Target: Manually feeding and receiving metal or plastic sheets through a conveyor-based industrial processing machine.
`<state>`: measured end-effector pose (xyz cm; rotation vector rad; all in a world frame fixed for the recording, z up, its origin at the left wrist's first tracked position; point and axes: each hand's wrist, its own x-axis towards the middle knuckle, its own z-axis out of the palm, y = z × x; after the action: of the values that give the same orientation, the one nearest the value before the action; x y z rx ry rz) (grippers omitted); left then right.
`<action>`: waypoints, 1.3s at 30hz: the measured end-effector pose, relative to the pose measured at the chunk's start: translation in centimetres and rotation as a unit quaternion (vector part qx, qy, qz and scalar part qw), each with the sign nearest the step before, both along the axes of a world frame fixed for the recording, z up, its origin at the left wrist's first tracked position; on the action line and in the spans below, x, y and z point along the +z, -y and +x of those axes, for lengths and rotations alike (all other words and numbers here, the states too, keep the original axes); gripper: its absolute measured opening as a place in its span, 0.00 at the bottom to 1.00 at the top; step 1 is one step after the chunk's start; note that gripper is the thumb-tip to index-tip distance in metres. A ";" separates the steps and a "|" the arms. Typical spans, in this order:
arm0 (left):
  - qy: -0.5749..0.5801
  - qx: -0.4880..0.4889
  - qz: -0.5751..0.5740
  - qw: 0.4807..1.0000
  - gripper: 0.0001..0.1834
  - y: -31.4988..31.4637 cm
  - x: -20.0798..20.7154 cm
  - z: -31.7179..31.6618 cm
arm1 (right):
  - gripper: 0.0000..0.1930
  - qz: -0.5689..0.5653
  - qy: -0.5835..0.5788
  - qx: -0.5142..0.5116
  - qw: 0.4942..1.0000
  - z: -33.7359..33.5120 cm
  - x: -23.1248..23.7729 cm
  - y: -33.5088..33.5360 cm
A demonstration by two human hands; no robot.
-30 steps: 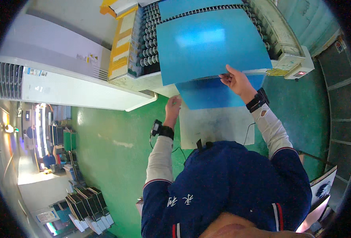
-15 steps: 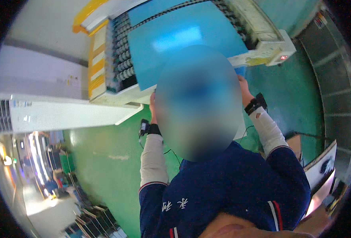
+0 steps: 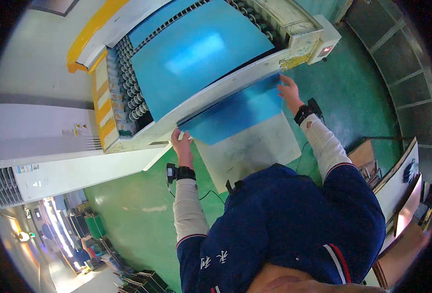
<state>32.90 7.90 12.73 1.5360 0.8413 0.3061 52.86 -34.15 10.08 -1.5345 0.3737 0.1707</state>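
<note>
You hold a blue sheet (image 3: 235, 113) at the roller machine's (image 3: 128, 97) near edge, left hand (image 3: 181, 144) and right hand (image 3: 289, 90) pinching opposite corners; keep both level.

Two glossy blue rectangular sheets show: one (image 3: 201, 53) lying on the roller machine, one (image 3: 235, 115) held at its edge. Two bare hands grip it, left (image 3: 181, 146) and right (image 3: 290, 92). One pale grey mat (image 3: 255, 151) lies on the green floor.
</note>
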 end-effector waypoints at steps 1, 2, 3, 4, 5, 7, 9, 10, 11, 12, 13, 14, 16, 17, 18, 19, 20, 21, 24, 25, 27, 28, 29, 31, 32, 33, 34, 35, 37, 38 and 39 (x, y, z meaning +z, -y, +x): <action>-0.001 0.000 0.001 1.000 0.28 -0.1 -0.3 -0.2 | 0.27 0.001 -0.001 0.000 1.000 0.0 -0.1 0.0; 0.006 0.017 0.001 1.000 0.26 -0.3 -0.5 -0.3 | 0.26 -0.017 0.000 0.012 1.000 0.3 -0.5 0.1; 0.014 0.034 0.000 0.999 0.23 -0.5 -0.8 -0.5 | 0.25 -0.035 0.002 0.024 0.999 0.5 -0.8 0.3; 0.014 0.034 0.001 0.999 0.23 -0.6 -1.1 -0.7 | 0.25 -0.034 0.002 0.024 0.999 0.8 -1.1 0.5; 0.014 0.042 -0.007 0.999 0.23 -0.5 -1.2 -0.8 | 0.23 -0.056 -0.001 0.025 0.998 1.1 -1.7 0.8; 0.014 0.049 -0.016 0.999 0.22 -0.2 -1.4 -0.6 | 0.22 -0.078 -0.003 0.024 0.997 1.8 -2.8 1.6; -0.006 0.068 0.014 0.998 0.19 -0.6 -2.4 -0.5 | 0.20 -0.165 0.079 0.004 0.983 2.3 -3.5 1.6; -0.004 0.069 0.015 0.998 0.19 -0.6 -3.0 -0.7 | 0.20 -0.164 0.081 0.004 0.983 2.2 -3.8 2.1; 0.001 0.055 0.013 0.998 0.17 -1.1 -3.8 -1.9 | 0.22 -0.291 0.136 0.019 0.947 1.1 -2.1 0.9; 0.008 0.038 0.010 0.999 0.15 -1.4 -4.6 -2.9 | 0.23 -0.412 0.192 0.029 0.890 0.0 0.2 0.0; 0.011 0.047 0.015 0.999 0.15 -1.9 -5.7 -3.9 | 0.23 -0.406 0.198 0.034 0.891 -0.7 2.1 -1.1; -0.008 0.044 0.047 0.998 0.14 -2.6 -7.1 -5.3 | 0.25 -0.416 0.253 0.085 0.869 -1.6 3.9 -2.2; -0.025 0.040 0.077 0.996 0.12 -1.8 -7.7 -6.9 | 0.27 -0.424 0.306 0.131 0.842 -3.4 5.6 -3.9; -0.016 0.041 0.062 0.997 0.12 -0.3 -7.3 -7.1 | 0.29 -0.412 0.364 0.175 0.817 -4.3 6.1 -4.4; -0.007 0.043 0.049 0.998 0.12 1.2 -6.4 -7.3 | 0.30 -0.396 0.420 0.217 0.787 -5.1 6.7 -5.1; -0.004 0.044 0.050 0.998 0.12 2.5 -5.0 -7.5 | 0.30 -0.395 0.422 0.216 0.787 -5.9 7.5 -5.9; 0.001 0.039 0.046 0.998 0.11 3.8 -3.3 -7.8 | 0.28 -0.388 0.425 0.257 0.776 -6.7 8.3 -6.9; 0.007 0.039 0.045 0.998 0.10 4.6 -2.4 -8.6 | 0.26 -0.377 0.432 0.301 0.762 -7.4 8.9 -7.8; 0.002 0.027 0.072 0.997 0.10 5.1 -2.5 -11.0 | 0.19 -0.397 0.344 0.495 0.692 -8.7 8.0 -10.0; 0.007 0.038 0.078 0.996 0.10 5.4 -2.6 -11.8 | 0.14 -0.399 0.330 0.539 0.665 -9.2 7.3 -10.6; 0.008 0.035 0.089 0.995 0.10 6.2 -3.1 -13.1 | 0.09 -0.407 0.315 0.583 0.629 -10.1 4.7 -11.4; 0.013 0.044 0.091 0.995 0.10 6.5 -3.2 -13.5 | 0.08 -0.411 0.316 0.585 0.624 -10.6 3.4 -11.6; -0.014 0.040 0.101 0.994 0.11 6.7 -3.4 -14.3 | 0.08 -0.408 0.327 0.590 0.616 -11.0 3.0 -11.8; -0.049 0.052 0.096 0.993 0.15 7.6 -3.6 -15.1 | 0.06 -0.431 0.336 0.600 0.584 -11.2 2.6 -11.6; -0.046 0.062 0.095 0.992 0.15 8.4 -3.9 -15.7 | 0.06 -0.430 0.342 0.605 0.576 -11.0 2.6 -11.5; -0.053 0.072 0.099 0.991 0.17 9.1 -4.2 -16.3 | 0.07 -0.423 0.351 0.592 0.590 -10.8 2.6 -11.4; -0.060 0.082 0.103 0.990 0.20 9.9 -4.4 -17.0 | 0.07 -0.414 0.359 0.578 0.604 -10.5 2.5 -11.4; -0.058 0.099 0.104 0.988 0.20 10.2 -5.9 -19.0 | 0.07 -0.409 0.369 0.586 0.594 -10.5 2.8 -11.8; -0.182 -0.014 0.048 0.982 0.26 10.3 -10.1 -23.4 | 0.09 -0.370 0.390 0.565 0.626 -10.5 3.7 -12.7; -0.225 -0.066 0.048 0.971 0.29 11.9 -9.1 -23.7 | 0.09 -0.368 0.394 0.572 0.619 -10.1 3.5 -12.4; -0.270 -0.105 0.051 0.956 0.33 13.5 -7.8 -24.9 | 0.09 -0.376 0.383 0.569 0.623 -10.0 3.9 -12.5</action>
<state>8.03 -5.61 4.95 1.8227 1.0810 -0.2459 42.85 -21.63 13.97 -2.2891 -1.4735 0.3348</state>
